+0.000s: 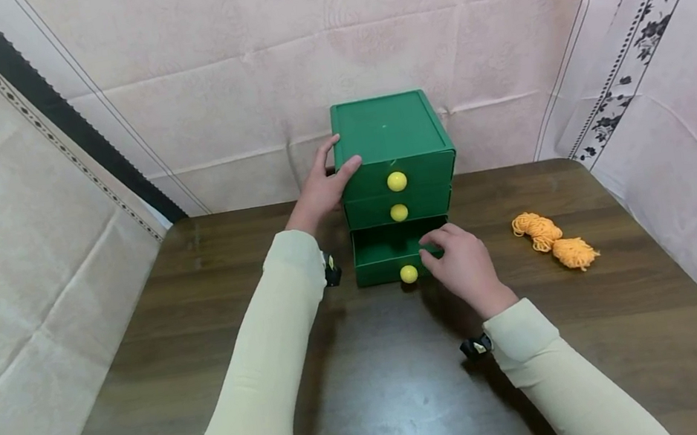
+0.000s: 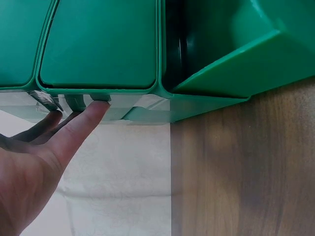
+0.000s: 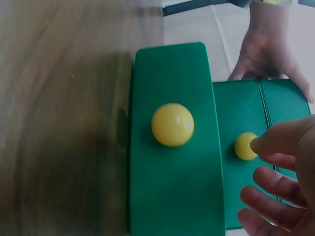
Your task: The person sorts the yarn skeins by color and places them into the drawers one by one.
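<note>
A green cabinet (image 1: pixel 384 126) with three stacked drawers and round yellow knobs stands near the back of the table. Its bottom drawer (image 1: pixel 376 274) is pulled out, and the part of its inside that shows is bare; the upper two are closed. My left hand (image 1: pixel 325 185) rests against the cabinet's left side, fingers extended, with fingertips on its clear-taped wall (image 2: pixel 147 103) in the left wrist view. Over the right end of the bottom drawer, my right hand (image 1: pixel 466 262) hovers with loosely bent fingers, holding nothing. The bottom knob (image 3: pixel 172 125) shows plainly in the right wrist view.
Right of the cabinet lies a twisted hank of orange-yellow yarn (image 1: pixel 537 230), with a second bunch (image 1: pixel 575 253) adjoining it. The brown wooden table (image 1: pixel 225 386) ends at pale cloth hangings (image 1: pixel 365 57) behind and on both sides.
</note>
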Available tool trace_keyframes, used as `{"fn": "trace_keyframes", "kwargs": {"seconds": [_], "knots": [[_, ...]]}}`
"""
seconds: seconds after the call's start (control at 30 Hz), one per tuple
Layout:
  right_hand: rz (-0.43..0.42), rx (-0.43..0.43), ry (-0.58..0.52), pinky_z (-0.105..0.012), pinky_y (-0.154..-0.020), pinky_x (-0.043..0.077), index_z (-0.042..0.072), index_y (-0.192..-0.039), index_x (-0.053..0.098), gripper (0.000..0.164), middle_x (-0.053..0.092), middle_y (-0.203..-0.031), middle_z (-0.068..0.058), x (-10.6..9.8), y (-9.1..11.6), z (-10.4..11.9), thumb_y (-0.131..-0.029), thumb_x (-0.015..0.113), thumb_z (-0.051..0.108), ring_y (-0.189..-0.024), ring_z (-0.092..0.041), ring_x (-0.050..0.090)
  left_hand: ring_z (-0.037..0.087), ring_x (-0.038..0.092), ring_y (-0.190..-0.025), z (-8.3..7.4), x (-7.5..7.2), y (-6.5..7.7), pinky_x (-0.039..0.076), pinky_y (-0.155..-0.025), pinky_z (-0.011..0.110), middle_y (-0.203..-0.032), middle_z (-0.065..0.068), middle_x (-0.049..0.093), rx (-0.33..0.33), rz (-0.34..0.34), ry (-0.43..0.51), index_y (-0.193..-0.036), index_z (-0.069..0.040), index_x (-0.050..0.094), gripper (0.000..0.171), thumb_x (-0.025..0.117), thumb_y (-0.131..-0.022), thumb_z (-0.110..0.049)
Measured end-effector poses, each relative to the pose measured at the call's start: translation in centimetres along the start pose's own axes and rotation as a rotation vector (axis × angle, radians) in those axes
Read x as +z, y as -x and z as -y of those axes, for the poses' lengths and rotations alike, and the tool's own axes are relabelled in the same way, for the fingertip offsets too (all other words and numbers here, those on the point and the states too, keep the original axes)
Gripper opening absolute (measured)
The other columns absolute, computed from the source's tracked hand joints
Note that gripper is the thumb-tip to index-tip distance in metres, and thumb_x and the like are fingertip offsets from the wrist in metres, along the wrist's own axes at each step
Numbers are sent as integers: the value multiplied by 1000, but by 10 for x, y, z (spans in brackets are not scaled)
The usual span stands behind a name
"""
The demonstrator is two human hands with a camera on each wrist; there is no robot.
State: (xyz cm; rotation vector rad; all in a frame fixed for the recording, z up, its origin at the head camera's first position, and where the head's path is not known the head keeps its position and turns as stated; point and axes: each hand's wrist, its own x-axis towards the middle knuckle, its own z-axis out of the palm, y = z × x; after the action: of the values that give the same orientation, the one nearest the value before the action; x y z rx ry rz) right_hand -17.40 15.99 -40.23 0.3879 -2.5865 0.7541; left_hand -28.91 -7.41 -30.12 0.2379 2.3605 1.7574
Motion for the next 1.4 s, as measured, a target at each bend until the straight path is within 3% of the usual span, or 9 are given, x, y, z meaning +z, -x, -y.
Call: {"fn": "trace_keyframes", "kwargs": {"seconds": [0.37,0.53,0.67,0.9,1.07,1.4], "knots": [[-28,45,0,-43,-70,54,8,-101,73,19,68,-101,-10,-15,-6,-14,-90,68,22,-85,-28,67,34,49,-129,3,0,-8,51,-91,54,-155,11,29,20,9,-14,-152,-47,14,74,57,-91,-56],[-10,84,15,-44,-71,53,9,-103,73,20,67,-101,-10,-16,-6,-21,-91,67,23,-86,-27,65,32,31,-144,17,2,-19,34,-109,56,-161,3,19,56,-21,-122,-148,-57,9,75,52,-88,-67],[10,109,20,-44,-72,52,10,-105,73,21,67,-101,-10,-17,-4,-25,-92,66,25,-87,-25,63,27,19,-149,27,4,-22,27,-113,57,-163,-6,13,74,-38,-173,-143,-64,7,71,48,-86,-74],[13,134,15,-46,-77,53,9,-108,72,22,67,-104,-9,-20,-5,-34,-92,66,24,-92,-26,64,33,37,-139,15,3,-14,45,-98,55,-162,1,17,30,22,-96,-148,-55,17,64,49,-93,-61],[27,147,9,-48,-80,53,8,-109,71,23,66,-105,-10,-23,-8,-39,-93,65,24,-94,-29,64,34,37,-139,3,2,-3,42,-103,53,-162,7,18,30,29,-112,-151,-46,17,63,49,-97,-53],[59,203,27,-52,-84,50,8,-116,68,29,61,-117,-13,-30,-13,-54,-92,65,24,-103,-34,59,33,35,-140,-1,0,0,39,-106,54,-162,6,18,28,25,-113,-148,-52,20,64,51,-93,-60]]}}
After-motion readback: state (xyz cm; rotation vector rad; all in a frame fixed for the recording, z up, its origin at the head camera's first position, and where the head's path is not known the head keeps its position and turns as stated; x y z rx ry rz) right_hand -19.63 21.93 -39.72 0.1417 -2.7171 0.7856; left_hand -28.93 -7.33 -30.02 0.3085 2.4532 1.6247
